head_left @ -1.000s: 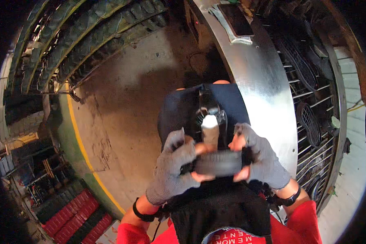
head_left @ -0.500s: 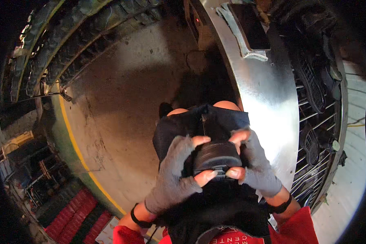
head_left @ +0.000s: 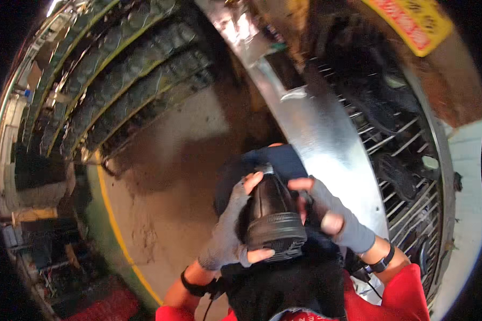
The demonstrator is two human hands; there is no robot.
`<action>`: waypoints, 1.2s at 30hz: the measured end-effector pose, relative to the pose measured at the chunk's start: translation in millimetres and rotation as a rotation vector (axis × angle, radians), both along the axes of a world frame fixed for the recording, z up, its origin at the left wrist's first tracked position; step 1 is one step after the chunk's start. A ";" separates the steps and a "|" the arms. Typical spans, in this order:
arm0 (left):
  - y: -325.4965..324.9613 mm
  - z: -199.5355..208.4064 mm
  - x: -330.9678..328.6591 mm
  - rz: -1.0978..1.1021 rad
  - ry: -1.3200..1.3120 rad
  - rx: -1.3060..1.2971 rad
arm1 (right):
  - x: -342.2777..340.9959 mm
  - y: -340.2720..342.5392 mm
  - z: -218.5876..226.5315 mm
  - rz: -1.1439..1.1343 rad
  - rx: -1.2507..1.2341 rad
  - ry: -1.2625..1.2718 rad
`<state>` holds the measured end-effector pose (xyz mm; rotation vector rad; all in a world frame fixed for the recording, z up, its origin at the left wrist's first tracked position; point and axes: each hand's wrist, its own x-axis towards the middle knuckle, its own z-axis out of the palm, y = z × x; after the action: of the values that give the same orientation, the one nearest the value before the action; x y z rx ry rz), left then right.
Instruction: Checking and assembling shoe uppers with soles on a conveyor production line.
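Note:
A black shoe (head_left: pixel 276 222) with a ribbed edge round its thick sole is held in front of my body, over my dark clothing. My left hand (head_left: pixel 233 230), in a grey fingerless glove, grips it from the left side, the thumb on the sole near its lower edge and the fingers up along the glossy upper. My right hand (head_left: pixel 332 214), gloved alike, is just to the right of the shoe with fingers apart, slightly smeared by motion. Part of the upper is hidden behind the left fingers.
To the right runs a shiny metal bench (head_left: pixel 332 139) with a dark flat object (head_left: pixel 281 69) on it. Beyond it, a rack of metal bars (head_left: pixel 412 214) carries black shoes (head_left: pixel 393 176). Shelves of dark footwear (head_left: pixel 139 59) stand at upper left. A yellow line (head_left: pixel 115 219) marks the floor.
My right hand has let go of the shoe and opened beside it. The shoe has tipped in my left hand, showing more of its upper. The view has turned, shifting the bench leftward.

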<state>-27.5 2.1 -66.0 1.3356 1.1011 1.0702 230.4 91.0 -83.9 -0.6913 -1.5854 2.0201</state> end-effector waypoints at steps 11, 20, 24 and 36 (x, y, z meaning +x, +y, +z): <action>38.4 88.5 87.1 -0.410 0.713 0.749 | 139.7 -31.8 52.0 -0.485 -0.450 0.061; -45.8 -36.8 8.7 0.303 0.301 -0.067 | 459.2 -148.7 -36.4 -1.133 -0.322 -0.327; -50.7 -54.7 7.4 0.351 0.155 -0.144 | 520.2 -179.2 -56.7 -1.000 -0.122 -1.166; -28.0 -48.2 33.9 0.188 -0.184 -0.282 | 296.9 54.5 -77.1 -0.325 0.882 -1.238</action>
<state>6.5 -25.9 -114.2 0.9073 1.2052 1.1033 527.3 145.5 -161.0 -1.7661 -2.4358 0.3631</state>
